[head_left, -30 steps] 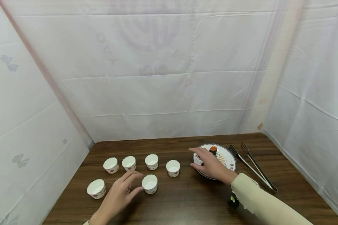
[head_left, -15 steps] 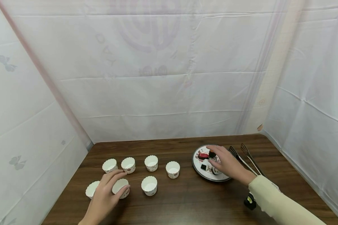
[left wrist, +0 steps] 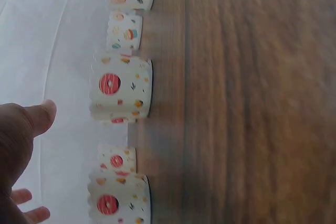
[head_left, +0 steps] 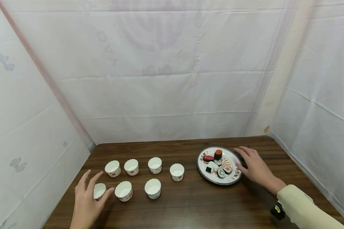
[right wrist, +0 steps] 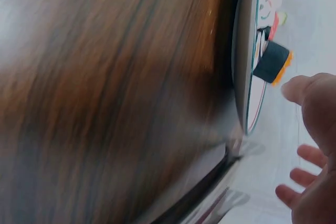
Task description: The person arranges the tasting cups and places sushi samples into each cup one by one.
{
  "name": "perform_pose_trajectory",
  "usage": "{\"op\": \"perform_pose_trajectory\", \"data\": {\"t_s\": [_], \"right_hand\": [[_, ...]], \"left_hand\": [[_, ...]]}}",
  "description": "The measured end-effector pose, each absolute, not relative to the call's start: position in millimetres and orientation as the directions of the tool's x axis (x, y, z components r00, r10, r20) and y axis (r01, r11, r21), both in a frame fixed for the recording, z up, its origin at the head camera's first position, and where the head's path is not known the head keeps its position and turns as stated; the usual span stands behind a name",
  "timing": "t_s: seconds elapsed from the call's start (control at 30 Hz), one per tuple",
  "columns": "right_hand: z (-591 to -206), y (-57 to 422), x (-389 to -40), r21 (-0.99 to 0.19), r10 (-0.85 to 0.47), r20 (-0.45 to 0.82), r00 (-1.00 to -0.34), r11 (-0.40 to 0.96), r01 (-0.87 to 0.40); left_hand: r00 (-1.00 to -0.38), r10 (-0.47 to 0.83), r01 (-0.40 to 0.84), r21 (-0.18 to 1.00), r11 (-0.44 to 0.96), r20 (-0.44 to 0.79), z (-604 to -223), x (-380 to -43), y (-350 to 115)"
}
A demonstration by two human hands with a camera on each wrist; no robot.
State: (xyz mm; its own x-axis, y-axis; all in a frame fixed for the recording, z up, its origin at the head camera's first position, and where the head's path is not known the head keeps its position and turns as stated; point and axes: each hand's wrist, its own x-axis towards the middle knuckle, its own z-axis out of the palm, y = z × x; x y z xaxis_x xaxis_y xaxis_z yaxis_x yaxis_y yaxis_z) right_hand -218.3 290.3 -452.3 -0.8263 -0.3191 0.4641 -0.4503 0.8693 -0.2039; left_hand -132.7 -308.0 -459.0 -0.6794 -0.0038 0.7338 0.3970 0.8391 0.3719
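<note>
Head view has the left grip [head_left: 86,202] spread wide with nothing in it, fingers and thumb framing the near-left paper cup [head_left: 99,190]; can't tell from my end whether skin is actually touching it. Right grip [head_left: 256,168] is loosely open and empty too, just beside the plate [head_left: 202,171] and covering most of what look like tongs [right wrist: 191,190]. Seven cups altogether, four far and three near, with the plate over on the right and its sushi pieces [head_left: 218,154] grouped on top.

What bugs me: those cups look super light, so a sideways nudge from the left thumb could tip one or shove it into its neighbor. On the right, pressing on the plate rim might tilt it and topple the tall orange-topped piece. Fingers could also snag the tongs. Right wrist view is smeary down there, so I wouldn't trust it for clearance.

Desk [head_left: 189,206] is dark wood grain, kinda shiny near the middle. Creased, pale printed cloth [head_left: 160,95] walls off the far, left and right sides.
</note>
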Motion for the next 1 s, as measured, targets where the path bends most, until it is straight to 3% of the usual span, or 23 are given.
{"op": "perform_pose_trajectory", "data": {"t_s": [0.23, 0.4, 1.0], "right_hand": [[-458, 316, -207, -0.183, -0.263, 0.379, -0.887, 0.918, -0.351], [-462, 328, -199, -0.210, -0.229, 0.299, -0.927, 0.931, -0.297], [-474, 343, -184, -0.253, -0.169, 0.185, -0.968, 0.944, -0.213]], "left_hand": [[-0.785, -0.141, 0.217, 0.482, 0.849, 0.603, -463, -127, -318], [-0.835, -0.143, 0.156, 0.478, 0.864, 0.531, -464, -126, -325], [-0.921, -0.264, -0.091, 0.502, 0.860, 0.286, -468, -121, -331]]}}
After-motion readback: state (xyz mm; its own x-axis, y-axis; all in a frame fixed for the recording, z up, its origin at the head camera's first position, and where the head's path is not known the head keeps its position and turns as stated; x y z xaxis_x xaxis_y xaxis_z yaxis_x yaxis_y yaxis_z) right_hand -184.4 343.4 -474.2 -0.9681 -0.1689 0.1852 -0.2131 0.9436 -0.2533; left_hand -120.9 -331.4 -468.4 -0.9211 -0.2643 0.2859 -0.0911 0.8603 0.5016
